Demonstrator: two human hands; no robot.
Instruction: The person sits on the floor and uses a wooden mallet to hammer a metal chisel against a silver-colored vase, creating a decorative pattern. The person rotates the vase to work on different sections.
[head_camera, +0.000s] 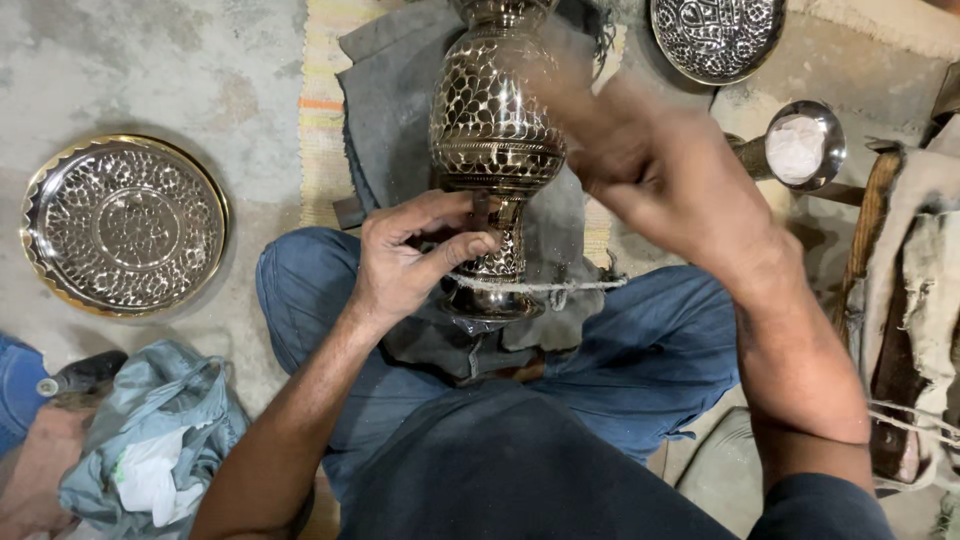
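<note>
Brass, engraved and shiny, makes the one tall vase (495, 130) that stands between the person's knees on a grey cloth (385, 100), with one cord (560, 286) tied around its narrow foot; the left hand (410, 262) pinches a small dark tool (481, 212) against the vase's stem, fingers pressed together. The right hand (640, 165) is blurred beside the vase's body, so I cannot tell its grip. Around them lie two engraved plates, one gold-rimmed plate (125, 225) at the left and one dark plate (716, 35) at the top, one small bowl (803, 145) of white powder, and one crumpled plastic bag (155, 450).
</note>
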